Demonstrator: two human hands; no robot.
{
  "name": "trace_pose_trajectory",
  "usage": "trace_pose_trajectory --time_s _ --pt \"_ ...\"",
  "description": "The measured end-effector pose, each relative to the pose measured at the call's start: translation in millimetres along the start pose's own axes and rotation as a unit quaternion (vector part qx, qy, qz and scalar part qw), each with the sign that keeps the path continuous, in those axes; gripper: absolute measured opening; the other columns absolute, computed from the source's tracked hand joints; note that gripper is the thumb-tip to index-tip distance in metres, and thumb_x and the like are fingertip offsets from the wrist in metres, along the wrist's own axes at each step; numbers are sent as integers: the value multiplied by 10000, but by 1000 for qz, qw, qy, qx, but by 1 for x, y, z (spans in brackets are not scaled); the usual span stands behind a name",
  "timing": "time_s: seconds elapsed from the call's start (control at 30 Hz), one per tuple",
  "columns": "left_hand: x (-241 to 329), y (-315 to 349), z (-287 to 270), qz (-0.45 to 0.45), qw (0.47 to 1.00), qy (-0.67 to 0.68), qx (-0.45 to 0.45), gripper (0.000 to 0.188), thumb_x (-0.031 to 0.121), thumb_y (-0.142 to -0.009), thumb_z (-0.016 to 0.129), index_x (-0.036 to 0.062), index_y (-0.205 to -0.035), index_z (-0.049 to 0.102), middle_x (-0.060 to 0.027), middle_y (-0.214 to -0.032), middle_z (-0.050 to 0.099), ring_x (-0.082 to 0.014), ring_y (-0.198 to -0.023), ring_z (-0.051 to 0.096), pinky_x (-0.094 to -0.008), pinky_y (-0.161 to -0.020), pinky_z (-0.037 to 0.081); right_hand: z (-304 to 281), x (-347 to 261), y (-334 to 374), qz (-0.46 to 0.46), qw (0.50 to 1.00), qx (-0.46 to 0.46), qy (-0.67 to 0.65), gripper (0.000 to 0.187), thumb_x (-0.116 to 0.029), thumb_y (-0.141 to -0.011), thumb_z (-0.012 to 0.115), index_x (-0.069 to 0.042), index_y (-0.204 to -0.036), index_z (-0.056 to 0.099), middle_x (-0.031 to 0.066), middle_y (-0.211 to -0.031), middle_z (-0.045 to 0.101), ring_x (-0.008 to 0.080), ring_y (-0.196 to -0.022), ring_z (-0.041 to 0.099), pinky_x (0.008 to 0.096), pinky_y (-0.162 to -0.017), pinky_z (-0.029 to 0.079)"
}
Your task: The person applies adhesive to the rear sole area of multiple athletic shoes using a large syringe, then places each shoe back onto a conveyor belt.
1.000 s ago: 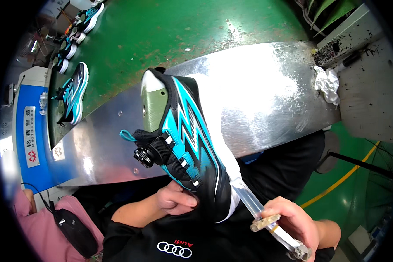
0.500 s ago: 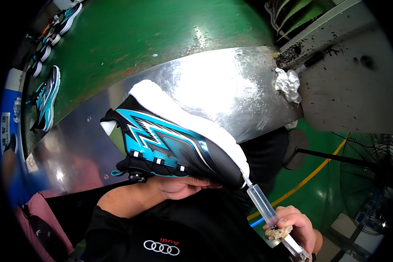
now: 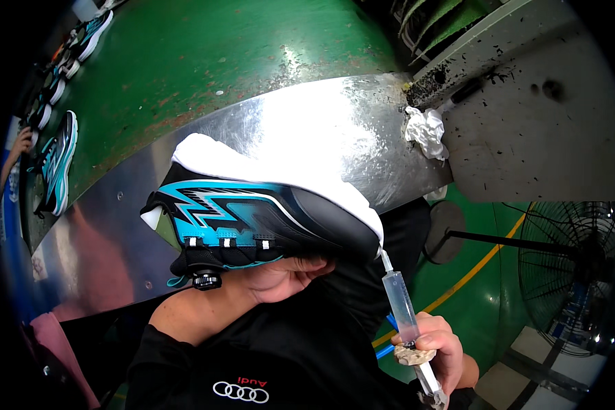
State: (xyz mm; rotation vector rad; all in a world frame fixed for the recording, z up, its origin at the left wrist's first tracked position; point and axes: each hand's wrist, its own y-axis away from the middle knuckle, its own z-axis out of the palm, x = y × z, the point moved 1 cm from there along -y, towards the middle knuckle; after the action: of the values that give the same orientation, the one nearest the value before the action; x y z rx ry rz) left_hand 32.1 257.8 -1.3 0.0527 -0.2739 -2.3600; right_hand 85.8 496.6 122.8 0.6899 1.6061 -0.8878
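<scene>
Over the table's (image 3: 219, 58) near edge, the shoe (image 3: 246, 212) has swung round within the last second: its heel, which pointed far, now points left, its toe right. My left hand (image 3: 283, 279) is clasped on it from the near side, fingertips partly hidden. At near right, my right hand (image 3: 439, 339) is closed round the syringe (image 3: 400, 304), whose nozzle (image 3: 386, 262) now meets the toe's edge, leaving that rim within its reach.

The black shoe (image 3: 266, 215) is sideways, a clear syringe (image 3: 402, 307) at its toe.
</scene>
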Motion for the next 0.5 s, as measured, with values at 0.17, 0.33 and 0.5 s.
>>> trace_pose_trajectory --time_s 0.17,0.33,0.5 --pt "4 -6 10 16 1000 7 -3 289 -45 -816 614 85 -1074 615 -52 -1092 635 -166 -1038 597 -295 -917 486 8 7 -5 -52 998 11 34 857 -695 -689 626 -32 -1199 438 201 -1063 544 207 -810 541 309 -682 396" --pt "7 -10 16 17 1000 4 -9 296 -27 -830 606 77 -1107 600 -64 -1127 620 -173 -1092 572 -272 -886 507 11 13 -5 -71 995 -3 69 852 -676 -686 642 -37 -1210 439 194 -1079 538 219 -833 532 313 -674 391" --pt "8 -11 24 18 999 18 -32 280 3 -848 595 58 -1123 592 -100 -1170 595 -210 -1124 555 -274 -873 517 18 14 -18 -112 985 -21 131 877 -523 -621 776 19 -1209 418 135 -1049 487 187 -714 451 297 -608 364"
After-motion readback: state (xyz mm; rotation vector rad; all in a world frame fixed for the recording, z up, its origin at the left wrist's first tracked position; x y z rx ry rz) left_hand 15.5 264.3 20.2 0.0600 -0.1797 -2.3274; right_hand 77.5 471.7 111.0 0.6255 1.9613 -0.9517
